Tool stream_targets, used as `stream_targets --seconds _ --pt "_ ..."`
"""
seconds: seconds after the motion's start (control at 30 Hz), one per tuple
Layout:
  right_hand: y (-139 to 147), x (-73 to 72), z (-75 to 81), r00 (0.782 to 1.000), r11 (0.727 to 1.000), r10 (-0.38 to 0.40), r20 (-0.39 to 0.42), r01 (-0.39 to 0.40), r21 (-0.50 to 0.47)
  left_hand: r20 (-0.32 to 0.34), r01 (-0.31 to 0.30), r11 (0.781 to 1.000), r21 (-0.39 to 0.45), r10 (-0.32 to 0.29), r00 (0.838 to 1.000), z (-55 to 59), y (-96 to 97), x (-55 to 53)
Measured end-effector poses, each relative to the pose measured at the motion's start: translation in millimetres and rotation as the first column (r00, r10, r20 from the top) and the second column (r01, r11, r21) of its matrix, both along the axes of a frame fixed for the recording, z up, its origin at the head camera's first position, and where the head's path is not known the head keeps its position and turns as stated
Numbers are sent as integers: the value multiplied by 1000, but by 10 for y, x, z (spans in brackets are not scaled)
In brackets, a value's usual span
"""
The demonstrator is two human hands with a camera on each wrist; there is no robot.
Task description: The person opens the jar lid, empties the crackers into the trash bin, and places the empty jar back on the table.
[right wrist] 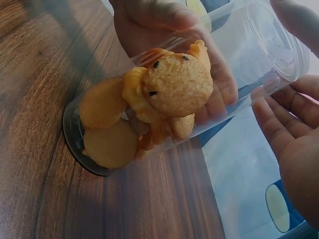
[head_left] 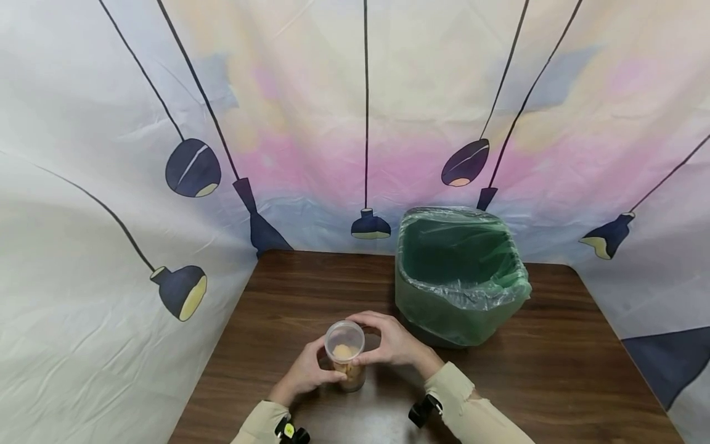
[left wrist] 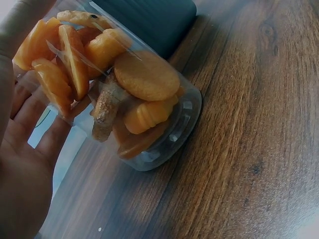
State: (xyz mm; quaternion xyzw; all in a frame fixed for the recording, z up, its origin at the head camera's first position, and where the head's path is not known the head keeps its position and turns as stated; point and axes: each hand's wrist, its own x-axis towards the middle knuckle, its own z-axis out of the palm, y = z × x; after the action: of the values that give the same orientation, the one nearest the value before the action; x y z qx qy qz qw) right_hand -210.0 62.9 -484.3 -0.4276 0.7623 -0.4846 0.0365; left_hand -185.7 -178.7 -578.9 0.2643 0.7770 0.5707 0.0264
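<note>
The clear jar of cookies stands on the tabletop, the left hand grasping its side, the right hand pinching its rim. I'd hold the body steady and press the rim gently, lest the thin-looking plastic buckle. Beyond, to the right, sits a lined bin.

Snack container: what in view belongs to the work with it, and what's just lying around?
Seem part of the work:
- clear container, held between left hand and right hand
- snacks inside

Seem just around:
- green-lined bin, touched by neither hand
- wood-grain table
- lamp-patterned backdrop
</note>
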Motion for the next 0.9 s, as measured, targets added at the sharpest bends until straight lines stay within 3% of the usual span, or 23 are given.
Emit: stream_targets --seconds 0.17,0.43,0.5,0.7,0.8,0.9 --pt "4 63 164 999 999 36 10 -36 -22 -1 3 1000 -3 -3 1000 17 -3 -6" --pt "26 65 123 998 999 33 -47 -34 -11 10 19 1000 1 -19 1000 56 10 25" --pt "23 47 56 998 999 32 -48 -33 -17 7 29 1000 13 -29 1000 84 18 37" --pt "26 -42 -219 998 1000 1 -58 -2 -26 22 37 999 10 -37 999 308 43 109" --pt "40 -53 -259 999 999 -8 -42 6 -41 24 37 999 5 -37 999 312 42 105" --pt "56 -45 -276 999 998 -11 -32 9 -68 22 28 1000 5 -29 999 193 28 65"
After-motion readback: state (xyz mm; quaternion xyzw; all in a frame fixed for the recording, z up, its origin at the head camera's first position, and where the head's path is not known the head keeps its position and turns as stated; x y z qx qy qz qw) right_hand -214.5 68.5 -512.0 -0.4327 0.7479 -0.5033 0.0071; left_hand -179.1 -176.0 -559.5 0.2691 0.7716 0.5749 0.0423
